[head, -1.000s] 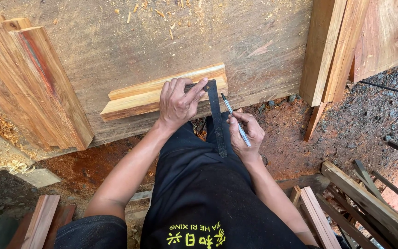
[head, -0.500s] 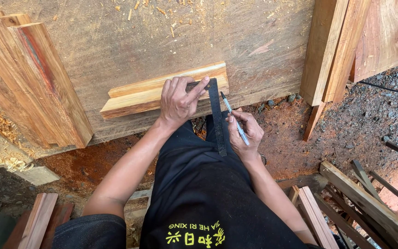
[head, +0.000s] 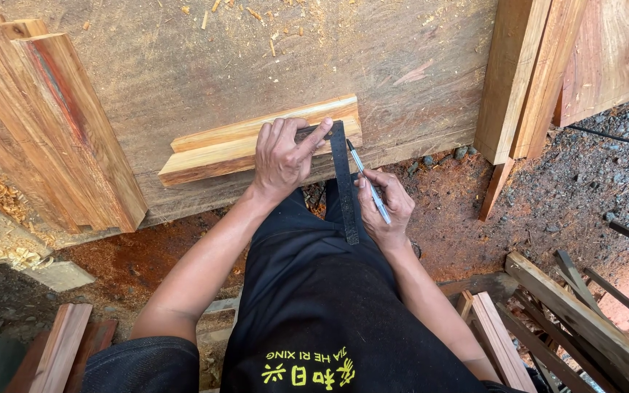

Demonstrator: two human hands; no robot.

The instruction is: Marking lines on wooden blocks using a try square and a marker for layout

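pale yellow-tan wood block (head: 242, 145) with streaked grain; black square ruler (head: 343, 182); silver-blue pen (head: 370, 191); grey-brown slab (head: 183, 65); reddish-orange planks (head: 60, 124); black trousers (head: 329, 306) with yellow lettering; rust-red sawdust ground (head: 445, 225).

My left hand (head: 279, 154) and right hand (head: 386, 207) are bare, no gloves, no watch or rings showing. Forearms are bare up to short black sleeves at bottom of frame. Black trousers fill lower centre, with yellow printed lettering near the bottom edge.
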